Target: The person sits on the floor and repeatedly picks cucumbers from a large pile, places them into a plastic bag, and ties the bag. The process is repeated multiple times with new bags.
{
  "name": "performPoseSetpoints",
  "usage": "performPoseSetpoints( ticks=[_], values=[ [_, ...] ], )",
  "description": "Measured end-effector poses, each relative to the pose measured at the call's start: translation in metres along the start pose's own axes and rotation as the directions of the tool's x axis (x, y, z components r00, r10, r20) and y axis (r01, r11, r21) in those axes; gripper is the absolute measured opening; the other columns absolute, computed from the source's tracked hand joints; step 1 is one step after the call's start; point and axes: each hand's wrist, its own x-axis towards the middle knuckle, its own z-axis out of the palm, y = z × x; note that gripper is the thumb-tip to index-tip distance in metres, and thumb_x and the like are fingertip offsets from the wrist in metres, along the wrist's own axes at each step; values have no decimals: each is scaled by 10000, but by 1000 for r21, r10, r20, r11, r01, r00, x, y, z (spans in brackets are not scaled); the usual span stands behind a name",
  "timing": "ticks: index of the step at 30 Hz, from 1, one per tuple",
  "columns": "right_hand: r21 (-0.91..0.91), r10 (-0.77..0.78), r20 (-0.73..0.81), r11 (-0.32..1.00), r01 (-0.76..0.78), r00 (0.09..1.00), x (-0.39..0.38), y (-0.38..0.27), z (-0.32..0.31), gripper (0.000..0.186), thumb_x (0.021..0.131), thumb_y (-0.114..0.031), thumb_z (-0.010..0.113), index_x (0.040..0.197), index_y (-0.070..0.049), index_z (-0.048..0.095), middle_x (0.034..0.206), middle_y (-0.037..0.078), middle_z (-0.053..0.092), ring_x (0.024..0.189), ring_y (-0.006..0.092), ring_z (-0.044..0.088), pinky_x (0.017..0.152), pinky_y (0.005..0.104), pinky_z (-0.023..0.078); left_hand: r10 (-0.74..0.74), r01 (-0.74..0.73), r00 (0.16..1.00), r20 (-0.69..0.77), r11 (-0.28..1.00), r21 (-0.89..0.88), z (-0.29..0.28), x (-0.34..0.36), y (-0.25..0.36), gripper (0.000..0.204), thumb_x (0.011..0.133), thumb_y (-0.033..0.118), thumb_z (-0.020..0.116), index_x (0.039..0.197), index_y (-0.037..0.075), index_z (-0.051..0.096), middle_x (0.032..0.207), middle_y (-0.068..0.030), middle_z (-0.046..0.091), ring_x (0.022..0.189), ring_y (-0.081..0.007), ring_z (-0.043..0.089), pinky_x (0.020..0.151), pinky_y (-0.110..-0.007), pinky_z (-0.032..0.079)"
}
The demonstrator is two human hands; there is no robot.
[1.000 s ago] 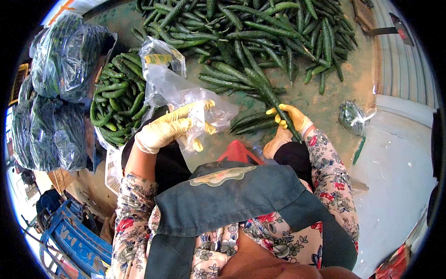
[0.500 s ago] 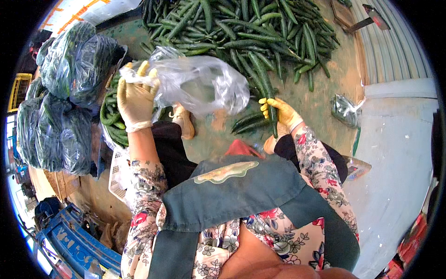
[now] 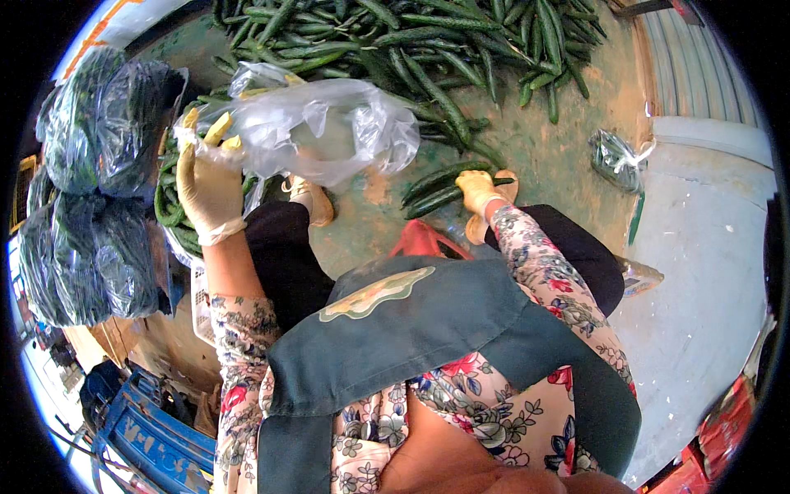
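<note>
My left hand (image 3: 210,185), in a pale yellow glove, holds a clear plastic bag (image 3: 329,123) by its edge, with the bag spread out to the right. Low over the floor, my gloved right hand (image 3: 478,191) is closed round a long dark green cucumber (image 3: 434,200), whose end shows past my knuckles; the fingers are partly hidden. Another cucumber (image 3: 440,179) lies right alongside it, close to my shoe. Ahead spreads a big heap of cucumbers (image 3: 395,37). Behind my left hand, curved cucumbers (image 3: 170,198) fill a lined crate, partly covered by that hand.
Filled bags of cucumbers (image 3: 103,165) are stacked on the left. A small tied bag (image 3: 617,160) lies on the floor at right. A red object (image 3: 424,239) sits between my knees. Blue metal equipment (image 3: 152,436) stands lower left, and corrugated sheeting (image 3: 699,66) rises at far right.
My right hand has gone down to the cucumbers by my shoe; the cucumber it held upright no longer stands up from it. My left hand and the bag appear farther left in view.
</note>
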Motion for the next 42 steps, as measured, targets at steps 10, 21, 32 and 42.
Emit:
performPoseSetpoints(
  ticks=[10, 21, 32, 42],
  values=[
    [26, -78, -353, 995, 93, 932, 51, 0, 53, 600, 849, -56, 530, 1438, -110, 426, 1475, 111, 436, 1357, 311, 409, 1108, 499, 328, -58, 70, 995, -75, 985, 158, 25, 19, -14, 690, 947, 365, 538, 1508, 39, 303, 1341, -226, 513, 1077, -229, 511, 957, -334, 414],
    [-248, -189, -396, 964, 94, 898, 82, 18, 57, 629, 875, -132, 526, 1486, -201, 391, 1348, 76, 532, 1201, 298, 514, 1020, 498, 379, -108, 116, 992, -69, 986, 118, 22, 36, -26, 659, 994, 346, 459, 1532, 31, 243, 1384, -237, 485, 1054, -241, 511, 986, -371, 408],
    [-61, -280, -100, 959, 275, 955, 74, 27, -2, 264, 791, -63, 644, 1041, -118, 709, 1078, 127, 683, 1039, 300, 659, 854, 420, 543, -143, 145, 989, -24, 986, 77, 13, 27, -17, 678, 959, 341, 520, 1500, 2, 293, 1359, -238, 506, 1105, -247, 522, 975, -361, 419],
    [-81, -136, -165, 989, 124, 977, 24, 54, -11, 198, 810, -86, 632, 988, -138, 702, 1064, 99, 682, 1048, 289, 658, 842, 420, 535, -109, 106, 994, 28, 990, 98, 16, 17, -27, 645, 976, 364, 475, 1498, 26, 305, 1368, -218, 519, 1153, -254, 494, 1022, -373, 370]
  ],
)
